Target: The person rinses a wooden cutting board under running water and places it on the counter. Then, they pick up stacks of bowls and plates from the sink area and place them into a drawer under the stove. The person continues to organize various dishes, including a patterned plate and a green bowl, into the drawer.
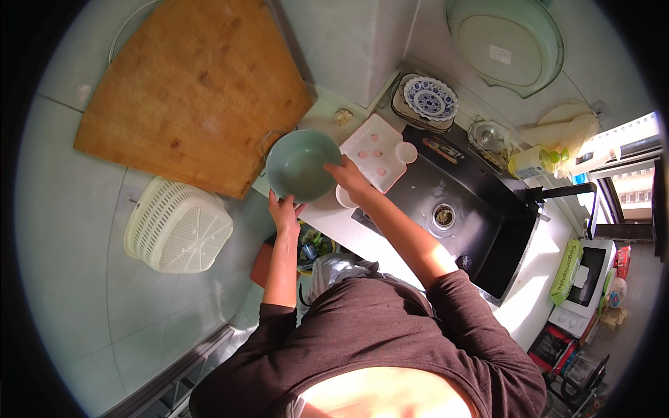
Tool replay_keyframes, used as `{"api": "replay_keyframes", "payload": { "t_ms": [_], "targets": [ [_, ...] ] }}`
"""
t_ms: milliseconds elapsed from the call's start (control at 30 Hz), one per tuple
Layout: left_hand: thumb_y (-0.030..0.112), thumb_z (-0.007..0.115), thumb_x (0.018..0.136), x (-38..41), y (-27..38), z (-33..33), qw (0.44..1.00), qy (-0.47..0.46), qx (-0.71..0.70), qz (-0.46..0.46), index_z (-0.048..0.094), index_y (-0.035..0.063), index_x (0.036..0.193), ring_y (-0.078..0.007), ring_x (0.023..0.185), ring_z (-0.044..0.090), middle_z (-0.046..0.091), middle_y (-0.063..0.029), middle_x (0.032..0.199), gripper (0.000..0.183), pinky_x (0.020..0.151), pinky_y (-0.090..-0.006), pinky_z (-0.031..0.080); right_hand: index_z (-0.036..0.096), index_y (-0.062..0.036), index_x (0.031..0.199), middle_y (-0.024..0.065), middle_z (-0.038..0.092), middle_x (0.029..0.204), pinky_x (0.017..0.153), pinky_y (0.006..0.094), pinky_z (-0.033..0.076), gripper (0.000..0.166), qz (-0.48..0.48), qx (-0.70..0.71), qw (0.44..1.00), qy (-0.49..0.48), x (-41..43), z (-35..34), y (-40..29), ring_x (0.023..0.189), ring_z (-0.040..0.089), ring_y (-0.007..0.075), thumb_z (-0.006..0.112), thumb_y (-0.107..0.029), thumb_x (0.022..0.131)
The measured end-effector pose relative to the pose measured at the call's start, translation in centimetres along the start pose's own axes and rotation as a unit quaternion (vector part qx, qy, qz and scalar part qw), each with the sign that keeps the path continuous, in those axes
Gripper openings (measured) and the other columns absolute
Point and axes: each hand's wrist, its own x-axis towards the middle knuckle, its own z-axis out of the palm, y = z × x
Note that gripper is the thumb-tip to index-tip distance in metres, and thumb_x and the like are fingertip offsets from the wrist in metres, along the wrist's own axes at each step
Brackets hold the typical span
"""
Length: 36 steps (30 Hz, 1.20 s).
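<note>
A round green bowl (299, 164) is held between my two hands over the counter, left of the sink. My left hand (285, 210) grips its near rim from below. My right hand (347, 177) holds its right rim, with the thumb or a finger reaching over the edge. Just right of the bowl lies a white tray with a pink edge and printed pink motifs (370, 151), with a small white round cup or dish (406, 152) at its right side. Another small white round piece (345, 197) shows partly beneath my right wrist.
A dark sink (470, 209) with a black faucet (564, 192) lies to the right. Blue-and-white plates (431, 99) are stacked behind it. A large wooden board (204, 94) leans at the left, above a white plastic basket (180, 227) on the wall. A waste bin (316, 245) stands below the counter.
</note>
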Motion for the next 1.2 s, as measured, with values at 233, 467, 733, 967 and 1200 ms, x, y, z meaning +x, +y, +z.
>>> {"api": "replay_keyframes", "payload": {
  "t_ms": [233,467,733,967,1200],
  "targets": [
    [0.0,0.049,0.079,0.2,-0.8,-0.7,1.0,-0.013,0.002,-0.013,0.032,0.0151,0.129,-0.0208,0.096,0.054,0.051,-0.0088,0.108,0.054,0.069,-0.041,0.053,0.035,0.0063,0.126,0.0212,0.05,0.117,0.088,0.0324,0.039,0.066,0.037,-0.044,0.997,0.058,1.0,-1.0,-1.1,0.106,0.05,0.0275,0.059,-0.028,0.075],
    [0.006,0.055,0.079,-2.0,3.0,2.1,0.785,0.136,0.441,0.414,0.037,-0.0004,0.123,-0.038,0.116,0.036,0.039,-0.0211,0.126,0.048,0.098,-0.0442,0.027,0.041,0.0016,0.125,0.0198,0.052,0.115,0.086,0.0325,0.041,0.061,-0.039,-0.007,0.978,0.203,2.0,-8.9,-1.4,0.104,0.052,0.0272,0.062,-0.024,0.073],
    [0.015,0.055,0.082,0.6,2.5,20.3,0.758,-0.251,0.36,0.482,0.043,0.0028,0.121,-0.0386,0.118,0.036,0.039,-0.0232,0.126,0.043,0.098,-0.0428,0.028,0.042,-0.0052,0.124,0.0152,0.041,0.121,0.084,0.0368,0.039,0.058,-0.051,0.048,0.921,0.382,3.4,-22.0,-3.4,0.101,0.047,0.0288,0.061,-0.029,0.074],
    [0.017,0.06,0.078,4.6,-0.6,32.6,0.748,-0.306,0.408,0.425,0.038,0.0008,0.124,-0.039,0.113,0.04,0.043,-0.0248,0.122,0.054,0.093,-0.0441,0.034,0.037,-0.005,0.128,0.0189,0.034,0.13,0.087,0.0447,0.041,0.065,-0.012,0.003,0.911,0.412,6.3,-27.7,-4.1,0.113,0.041,0.0343,0.062,-0.031,0.073],
    [0.03,0.056,0.081,10.4,-3.0,36.1,0.755,-0.271,0.458,0.384,0.027,-0.0047,0.129,-0.0409,0.111,0.044,0.043,-0.0302,0.121,0.066,0.092,-0.0432,0.036,0.03,-0.0059,0.133,0.0165,0.04,0.126,0.08,0.0396,0.04,0.066,0.074,-0.02,0.916,0.393,8.7,-28.6,-4.6,0.108,0.046,0.028,0.06,-0.028,0.079]
  ]
}}
